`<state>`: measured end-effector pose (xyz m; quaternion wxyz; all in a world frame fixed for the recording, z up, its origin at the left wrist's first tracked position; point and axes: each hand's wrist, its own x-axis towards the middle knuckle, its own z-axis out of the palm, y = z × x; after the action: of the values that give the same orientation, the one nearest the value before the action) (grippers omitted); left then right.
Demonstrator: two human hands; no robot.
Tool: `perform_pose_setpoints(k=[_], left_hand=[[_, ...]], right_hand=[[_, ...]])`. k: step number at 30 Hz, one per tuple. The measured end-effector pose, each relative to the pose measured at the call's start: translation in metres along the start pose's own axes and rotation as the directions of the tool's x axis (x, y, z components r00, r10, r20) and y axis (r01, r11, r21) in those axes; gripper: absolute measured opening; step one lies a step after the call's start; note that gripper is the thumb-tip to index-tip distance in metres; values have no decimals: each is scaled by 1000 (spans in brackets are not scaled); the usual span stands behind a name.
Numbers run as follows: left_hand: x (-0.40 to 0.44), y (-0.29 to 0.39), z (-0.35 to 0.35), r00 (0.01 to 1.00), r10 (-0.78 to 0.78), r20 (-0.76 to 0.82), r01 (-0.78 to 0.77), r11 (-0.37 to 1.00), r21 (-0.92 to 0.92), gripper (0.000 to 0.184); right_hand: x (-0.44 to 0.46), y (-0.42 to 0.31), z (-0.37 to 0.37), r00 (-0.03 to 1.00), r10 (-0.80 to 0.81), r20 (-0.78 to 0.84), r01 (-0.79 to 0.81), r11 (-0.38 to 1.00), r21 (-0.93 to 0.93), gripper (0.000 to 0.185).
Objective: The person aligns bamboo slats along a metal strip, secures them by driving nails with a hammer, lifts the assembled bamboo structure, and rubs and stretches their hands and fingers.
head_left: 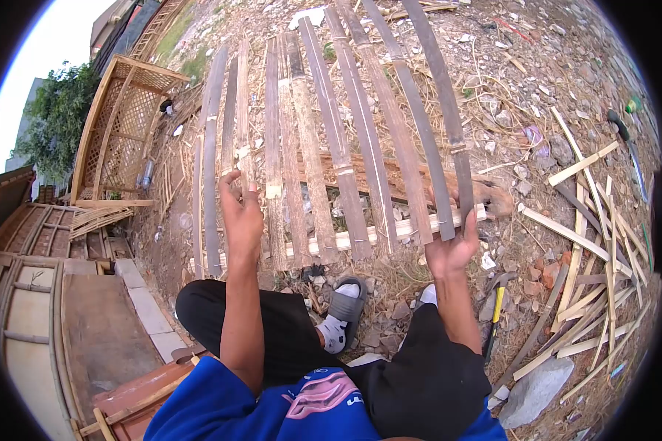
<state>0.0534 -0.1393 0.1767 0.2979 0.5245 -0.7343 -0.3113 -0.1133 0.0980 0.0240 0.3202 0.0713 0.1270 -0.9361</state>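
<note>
A panel of long weathered bamboo slats (pixel 338 169) stretches out in front of my knees. A pale wooden strip (pixel 379 234) crosses beneath the slats near their close ends. My right hand (pixel 452 250) is closed round the near right corner, palm up, with the thumb at the strip's end. Over the left part of the panel is my left hand (pixel 241 224), its fingers and thumb raised and apart; whether it touches a slat I cannot tell. Behind the slats lies a rough brown log (pixel 496 197), partly hidden.
On the right, split wooden strips (pixel 592 257) lie in a loose pile. A hammer with a yellow handle (pixel 497 312) is beside my right knee, and a saw (pixel 628 151) lies farther right. A lattice frame (pixel 118 132) stands at the left. Rubble and a grey stone (pixel 538 393) cover the ground.
</note>
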Motion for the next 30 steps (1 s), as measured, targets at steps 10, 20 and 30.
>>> perform_pose_setpoints(k=[10, 20, 30], left_hand=[[-9, -25, 19, 971, -145, 190, 192, 947, -258, 35], [-51, 31, 109, 881, -221, 418, 443, 693, -569, 35], [-120, 180, 264, 722, 103, 684, 604, 390, -695, 42]], right_hand=[[-32, -47, 81, 992, -97, 79, 117, 943, -313, 56], [-35, -138, 208, 938, -301, 173, 335, 655, -677, 43], [-53, -209, 342, 561, -580, 591, 518, -311, -797, 32]])
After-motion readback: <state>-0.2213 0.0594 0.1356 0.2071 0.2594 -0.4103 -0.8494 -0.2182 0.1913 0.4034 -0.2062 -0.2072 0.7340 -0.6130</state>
